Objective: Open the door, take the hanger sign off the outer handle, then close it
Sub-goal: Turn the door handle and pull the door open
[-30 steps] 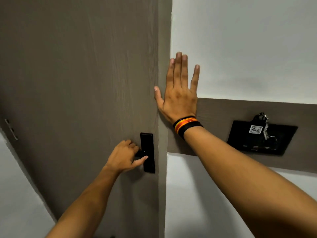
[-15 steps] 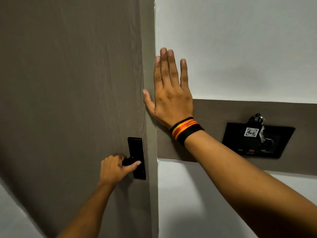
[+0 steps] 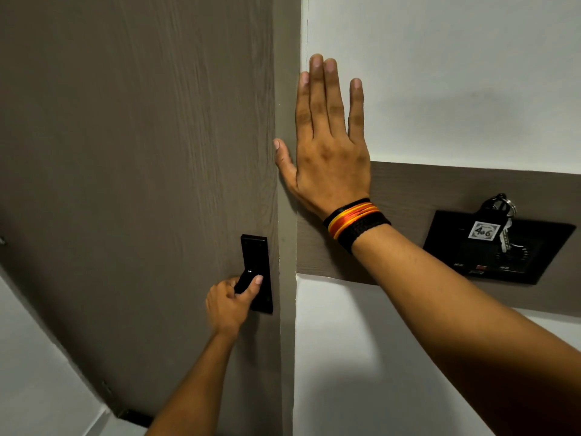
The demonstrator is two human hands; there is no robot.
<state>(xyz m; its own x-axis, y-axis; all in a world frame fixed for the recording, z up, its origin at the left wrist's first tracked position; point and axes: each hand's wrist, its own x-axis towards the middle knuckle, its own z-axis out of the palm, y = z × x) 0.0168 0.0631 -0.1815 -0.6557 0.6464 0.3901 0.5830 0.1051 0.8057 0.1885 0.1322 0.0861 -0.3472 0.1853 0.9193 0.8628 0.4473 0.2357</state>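
Fingers of my left hand (image 3: pixel 228 306) clamp the black lever handle (image 3: pixel 246 280) on the grey-brown wooden door (image 3: pixel 141 152); my right hand (image 3: pixel 327 143) lies flat, fingers together, against the white wall (image 3: pixel 456 73).

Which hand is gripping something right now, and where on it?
The left hand grips the black door handle around its lever, thumb up near the pivot. The right hand holds nothing; it lies flat against the wall beside the door frame.

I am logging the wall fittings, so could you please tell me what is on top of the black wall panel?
A key bunch with a white tag hangs against the black wall panel; whatever it hangs from is covered.
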